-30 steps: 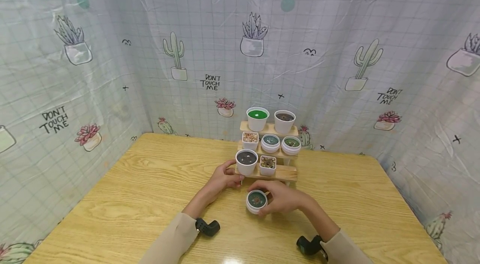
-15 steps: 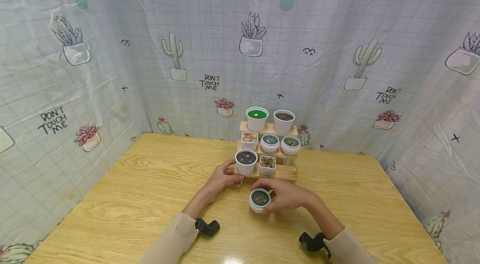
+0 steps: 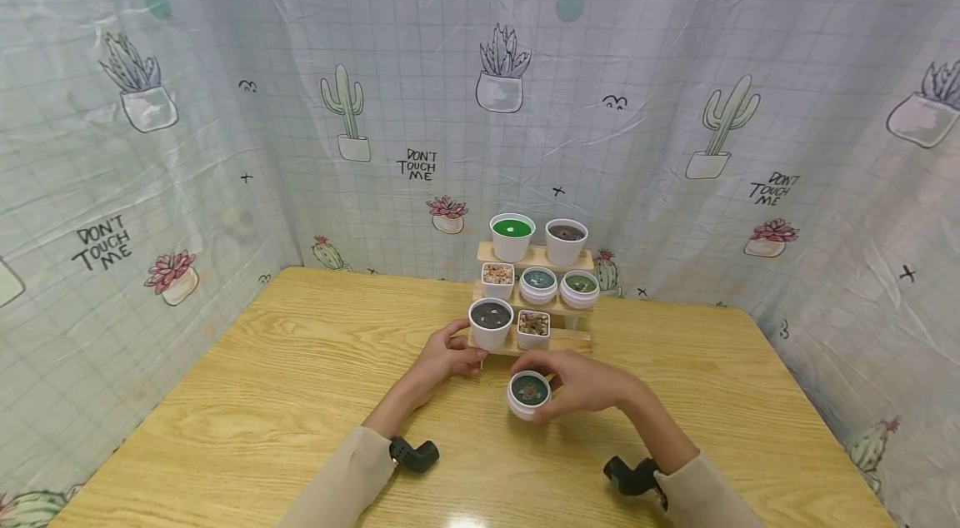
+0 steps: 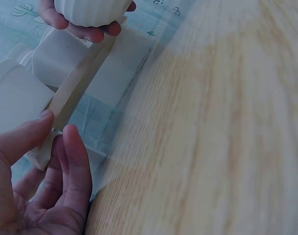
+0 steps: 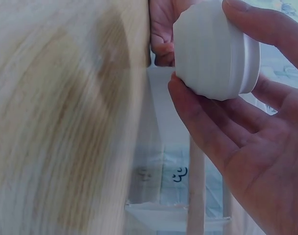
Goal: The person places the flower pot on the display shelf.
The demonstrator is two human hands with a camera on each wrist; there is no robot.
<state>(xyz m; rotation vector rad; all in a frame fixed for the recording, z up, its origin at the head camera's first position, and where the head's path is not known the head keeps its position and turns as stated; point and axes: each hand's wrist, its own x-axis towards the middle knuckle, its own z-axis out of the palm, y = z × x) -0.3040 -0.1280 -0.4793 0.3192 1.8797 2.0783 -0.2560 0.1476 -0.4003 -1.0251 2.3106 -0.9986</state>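
My right hand (image 3: pixel 588 384) grips a small round white pot (image 3: pixel 529 391) with a dark green filling, thumb and fingers round its side. The pot is held above the table, in front of the lowest step of a tiered wooden shelf (image 3: pixel 570 341). In the right wrist view the ribbed side of the white pot (image 5: pixel 208 54) faces the camera. My left hand (image 3: pixel 442 357) pinches the left end of that lowest step; the left wrist view has the thumb on the wooden board (image 4: pixel 78 88) and the fingers curled beneath.
The lowest step bears a white cup with dark filling (image 3: pixel 491 324) and a square pot of pebbles (image 3: pixel 534 330). Several more small pots stand on the upper steps, including a bright green one (image 3: pixel 513 238). A printed curtain (image 3: pixel 405 95) hangs behind the wooden table (image 3: pixel 300 345).
My right hand has carried the round pot to the right and slightly toward the shelf. The left hand stays at the shelf's end. The view has shifted very slightly.
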